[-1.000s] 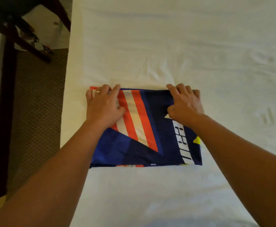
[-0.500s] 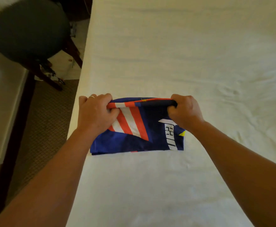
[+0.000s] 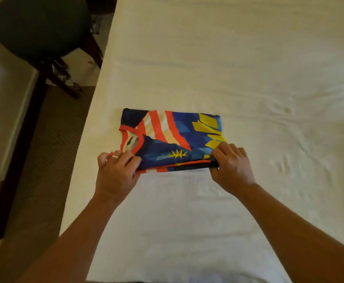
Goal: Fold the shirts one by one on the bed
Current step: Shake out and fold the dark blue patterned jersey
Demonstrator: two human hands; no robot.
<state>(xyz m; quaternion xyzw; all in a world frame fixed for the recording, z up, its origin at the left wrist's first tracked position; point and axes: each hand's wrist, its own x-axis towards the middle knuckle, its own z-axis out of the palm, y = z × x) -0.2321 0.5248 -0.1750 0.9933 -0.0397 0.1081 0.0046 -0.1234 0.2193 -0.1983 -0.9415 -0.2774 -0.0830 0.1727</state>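
A blue shirt point(image 3: 171, 137) with red and white stripes, yellow patches and a red collar lies folded into a small rectangle on the white bed point(image 3: 228, 68), near its left edge. My left hand point(image 3: 116, 172), with a ring on one finger, grips the near left corner of the folded shirt. My right hand point(image 3: 232, 168) pinches the near right corner, where the stacked layers show as a dark and red edge. The collar faces left and up.
A dark round stool point(image 3: 38, 27) on wooden legs stands on the floor beyond the bed's left edge. Brown carpet point(image 3: 44, 150) runs along that side. The white sheet stretches bare to the right and far side.
Both hands gripped the shirt's far edge, lifted it and brought it toward me over the near half. The shirt now shows its collar side, half as deep as before.
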